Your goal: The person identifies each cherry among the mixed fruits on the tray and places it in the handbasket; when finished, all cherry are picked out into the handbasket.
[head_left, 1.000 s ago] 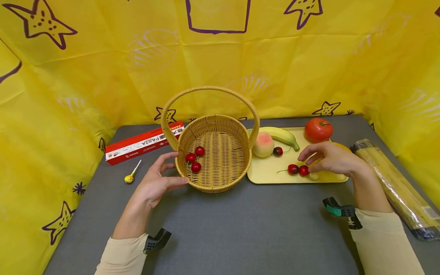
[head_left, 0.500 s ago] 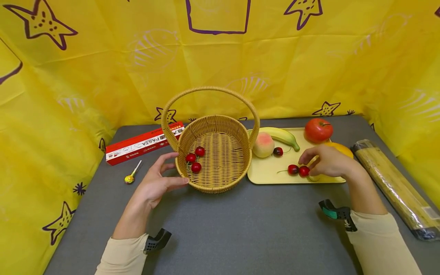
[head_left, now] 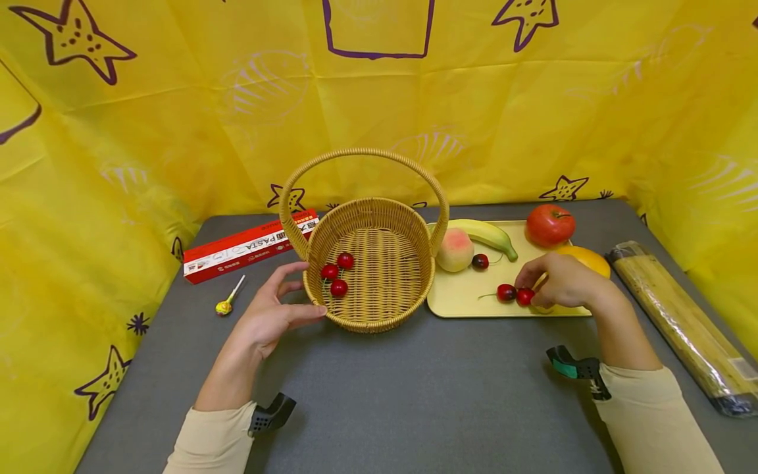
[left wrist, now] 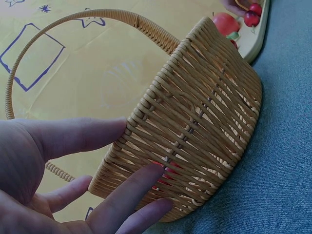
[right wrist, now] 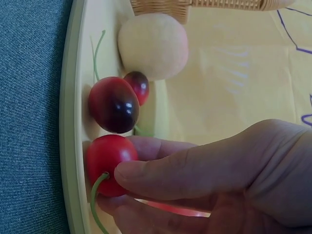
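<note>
A round wicker basket with a tall hoop handle stands mid-table, several red cherries inside at its left. My left hand rests against the basket's left side, thumb and fingers spread and fairly straight along the rim and wall. On the pale yellow tray, my right hand pinches a red cherry between thumb and fingers; its green stem hangs free. Right beside it lies a darker cherry. Another dark cherry sits close to the peach.
A banana, a red tomato-like fruit and a partly hidden yellow fruit share the tray. At the right lies a wrapped bamboo roll. Left of the basket are a red pasta box and a lollipop.
My right hand has shifted slightly left and closed its fingers onto the red cherry, uncovering more of the yellow fruit. The left hand and basket have stayed put.
</note>
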Motion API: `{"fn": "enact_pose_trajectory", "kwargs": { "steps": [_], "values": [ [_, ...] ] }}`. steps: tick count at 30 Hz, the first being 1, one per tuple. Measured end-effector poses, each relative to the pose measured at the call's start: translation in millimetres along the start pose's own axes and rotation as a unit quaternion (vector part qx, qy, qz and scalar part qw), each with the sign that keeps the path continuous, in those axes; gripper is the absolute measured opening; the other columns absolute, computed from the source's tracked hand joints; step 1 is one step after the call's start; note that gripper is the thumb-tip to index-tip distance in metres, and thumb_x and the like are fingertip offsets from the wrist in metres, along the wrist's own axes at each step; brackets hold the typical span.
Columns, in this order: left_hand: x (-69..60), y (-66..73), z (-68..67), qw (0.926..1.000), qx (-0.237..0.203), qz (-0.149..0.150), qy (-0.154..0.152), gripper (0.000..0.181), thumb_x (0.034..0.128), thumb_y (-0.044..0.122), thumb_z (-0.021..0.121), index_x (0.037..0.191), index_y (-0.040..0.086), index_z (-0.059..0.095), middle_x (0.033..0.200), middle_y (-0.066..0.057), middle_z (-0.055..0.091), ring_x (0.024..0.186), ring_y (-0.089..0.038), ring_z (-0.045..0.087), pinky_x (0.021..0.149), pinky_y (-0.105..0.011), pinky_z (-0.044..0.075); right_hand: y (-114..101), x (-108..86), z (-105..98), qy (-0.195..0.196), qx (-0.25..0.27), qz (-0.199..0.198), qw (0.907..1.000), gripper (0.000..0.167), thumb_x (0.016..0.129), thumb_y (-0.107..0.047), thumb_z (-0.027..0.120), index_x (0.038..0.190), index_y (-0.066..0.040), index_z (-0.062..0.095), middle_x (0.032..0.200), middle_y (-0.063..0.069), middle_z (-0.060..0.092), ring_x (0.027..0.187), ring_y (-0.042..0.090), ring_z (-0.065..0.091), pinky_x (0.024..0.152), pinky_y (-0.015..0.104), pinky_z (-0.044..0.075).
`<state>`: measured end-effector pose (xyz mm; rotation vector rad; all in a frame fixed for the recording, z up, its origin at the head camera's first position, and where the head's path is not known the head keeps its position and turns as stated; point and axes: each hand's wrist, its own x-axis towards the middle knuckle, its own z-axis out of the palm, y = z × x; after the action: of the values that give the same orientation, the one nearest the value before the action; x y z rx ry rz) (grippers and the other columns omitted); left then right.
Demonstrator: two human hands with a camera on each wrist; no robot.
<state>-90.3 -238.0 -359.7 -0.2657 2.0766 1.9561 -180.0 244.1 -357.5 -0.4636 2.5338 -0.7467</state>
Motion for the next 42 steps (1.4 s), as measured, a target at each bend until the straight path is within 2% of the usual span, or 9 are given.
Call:
{"fn": "enact_pose_trajectory", "kwargs": {
  "steps": [5,17,23,29,42],
  "values": [
    [0.2,-0.1,0.0,1.0000,0.001,-0.001,0.001,0.087,0.0893,-0.006,0.076,0.160,0.015,0.029,0.156,-0.027,0.030,0.092,-0.020,0.074,0.085,-0.032,0.064,-2.5,-0.5,0.9,0.001,0.014,0.010,0.9998,0.029,0.075,0.005,0.075,0.104,-0.001,0.073,0.095,0.009,0.071,0.071,0.018,0.058,0.058,0.027,0.051],
    [1.1,0.5,0.2,1.0000,0.003,-0.002,0.001,0.088,0.0893,-0.005,0.077,0.160,0.015,0.029,0.157,-0.026,0.030,0.093,-0.021,0.074,0.086,-0.034,0.064,-6.7,-5.3,-1.2,0.034,0.017,0.021,0.9991,0.033,0.074,0.001,0.078,0.107,0.002,0.075,0.094,0.009,0.075,0.075,0.017,0.067,0.063,0.028,0.058],
    [1.1,0.6,0.1,1.0000,0.003,-0.002,-0.001,0.088,0.0895,-0.004,0.077,0.160,0.015,0.029,0.157,-0.026,0.029,0.096,-0.021,0.073,0.086,-0.034,0.064,-8.1,-10.1,-5.5,0.051,-0.020,0.014,0.9984,0.035,0.071,-0.001,0.079,0.105,-0.002,0.077,0.094,0.007,0.076,0.079,0.017,0.063,0.061,0.029,0.052],
    [0.6,0.6,0.0,1.0000,0.006,-0.003,0.000,0.088,0.0894,-0.003,0.077,0.160,0.016,0.029,0.158,-0.026,0.029,0.094,-0.021,0.074,0.087,-0.034,0.064,-10.8,-13.8,-8.0,0.067,-0.043,0.021,0.9966,0.034,0.072,-0.007,0.083,0.105,-0.009,0.080,0.096,0.004,0.078,0.083,0.016,0.065,0.065,0.030,0.050],
    [0.4,0.4,0.1,1.0000,0.006,0.000,-0.001,0.088,0.0894,-0.003,0.077,0.160,0.015,0.028,0.156,-0.026,0.030,0.093,-0.021,0.074,0.086,-0.033,0.064,-11.5,-18.1,-11.1,0.101,-0.036,0.024,0.9940,0.032,0.077,-0.008,0.085,0.109,-0.007,0.080,0.094,0.005,0.079,0.086,0.019,0.066,0.068,0.032,0.049]
  ]
}}
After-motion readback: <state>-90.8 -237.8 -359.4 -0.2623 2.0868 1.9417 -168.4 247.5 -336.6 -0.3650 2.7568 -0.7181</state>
